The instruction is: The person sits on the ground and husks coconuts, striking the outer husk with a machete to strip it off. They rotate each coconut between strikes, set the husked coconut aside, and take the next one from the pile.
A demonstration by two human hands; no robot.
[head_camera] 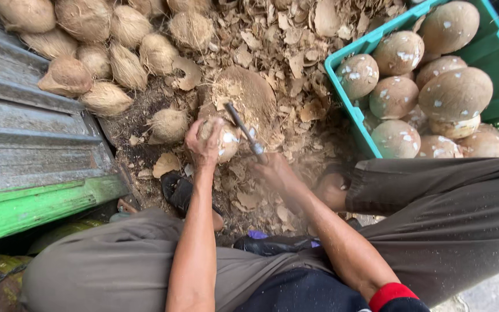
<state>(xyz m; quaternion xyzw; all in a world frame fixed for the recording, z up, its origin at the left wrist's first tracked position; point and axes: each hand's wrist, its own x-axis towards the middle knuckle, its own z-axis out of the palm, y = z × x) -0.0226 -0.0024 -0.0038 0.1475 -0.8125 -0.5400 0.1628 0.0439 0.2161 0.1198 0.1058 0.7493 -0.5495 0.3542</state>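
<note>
My left hand [202,143] grips a partly peeled brown coconut [226,141] with white patches, held against a worn round wooden block [249,92]. My right hand [274,167] holds the handle of a metal blade [244,130], whose tip rests on the coconut's top. Both forearms reach out between my knees in grey trousers.
A green plastic crate [350,110] at the right holds several peeled coconuts [454,92]. A pile of fibrous unpeeled coconuts [105,52] lies at the top left. Shell chips [284,40] cover the ground. A grey and green wooden wall [30,150] stands at the left. My sandalled foot [177,188] rests below the block.
</note>
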